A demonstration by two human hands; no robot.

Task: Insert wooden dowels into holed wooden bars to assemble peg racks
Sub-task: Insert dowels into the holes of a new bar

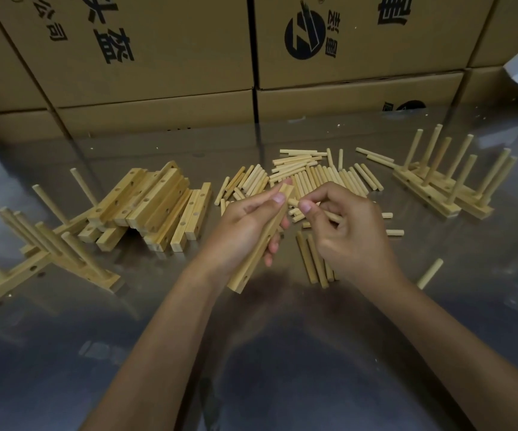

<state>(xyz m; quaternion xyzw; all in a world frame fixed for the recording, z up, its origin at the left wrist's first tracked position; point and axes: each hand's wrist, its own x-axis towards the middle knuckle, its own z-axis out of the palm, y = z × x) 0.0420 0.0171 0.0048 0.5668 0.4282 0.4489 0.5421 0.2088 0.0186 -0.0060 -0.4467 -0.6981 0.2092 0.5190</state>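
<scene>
Hands meet above the shiny metal table (65,353) in the head view. Left hand (245,225) grips a holed wooden bar (259,244), which slants from near the wrist up toward the fingertips, thumb pressed along its top. Right hand (341,231) pinches a dowel (295,203) between thumb and fingers, its tip touching the bar's upper end. Just behind the hands lies a heap of loose dowels (307,175). A pile of bare bars (152,209) sits to the left, with finished peg racks (49,250) at the far left and more racks (444,181) at the right. Cardboard boxes (158,57) line the back.
</scene>
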